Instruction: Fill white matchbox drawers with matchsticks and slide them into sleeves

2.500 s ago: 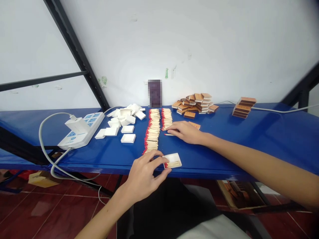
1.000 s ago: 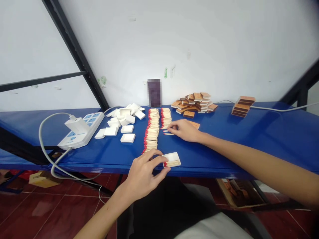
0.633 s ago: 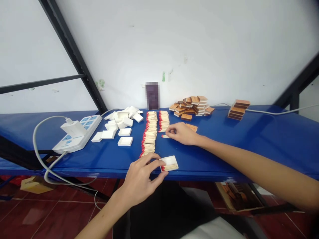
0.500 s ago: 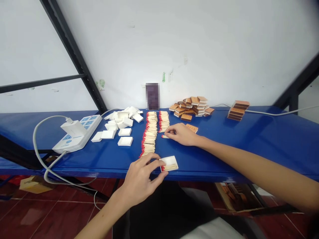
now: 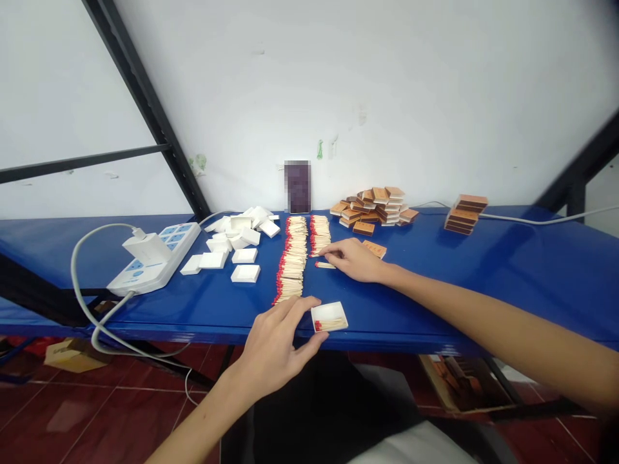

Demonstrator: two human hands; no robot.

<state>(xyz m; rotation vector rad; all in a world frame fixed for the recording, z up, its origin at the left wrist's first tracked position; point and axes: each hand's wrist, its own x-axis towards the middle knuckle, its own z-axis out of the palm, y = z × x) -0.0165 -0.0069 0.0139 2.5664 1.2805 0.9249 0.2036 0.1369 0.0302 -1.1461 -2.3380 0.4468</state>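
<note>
My left hand (image 5: pixel 278 345) pinches a white matchbox tray (image 5: pixel 331 309) by its left end, thumb at the near side and fingers at the far corner. Several red-tipped matches (image 5: pixel 331 323) lie along the tray's near side. My right hand (image 5: pixel 355 259) is closed in a pinch at the near end of the shorter row of matches (image 5: pixel 320 233), its fingertips on a match there. Just below those fingers lies a loose match (image 5: pixel 325 265) on the blue shelf. The longer row of matches (image 5: pixel 293 258) runs to the left, its near end partly behind my left hand.
White empty trays (image 5: pixel 242 231) are heaped at left, beside a power strip (image 5: pixel 162 264) with a charger and cable. Brown matchbox covers (image 5: pixel 377 205) are piled at back right; a small stack (image 5: pixel 465 214) stands further right. A dark, blurred-out panel (image 5: pixel 298 187) leans against the wall.
My right hand's fingertips have moved slightly up to the shorter row, and the loose match below shows more fully. My left index finger has lifted out of the tray, which stays held.
</note>
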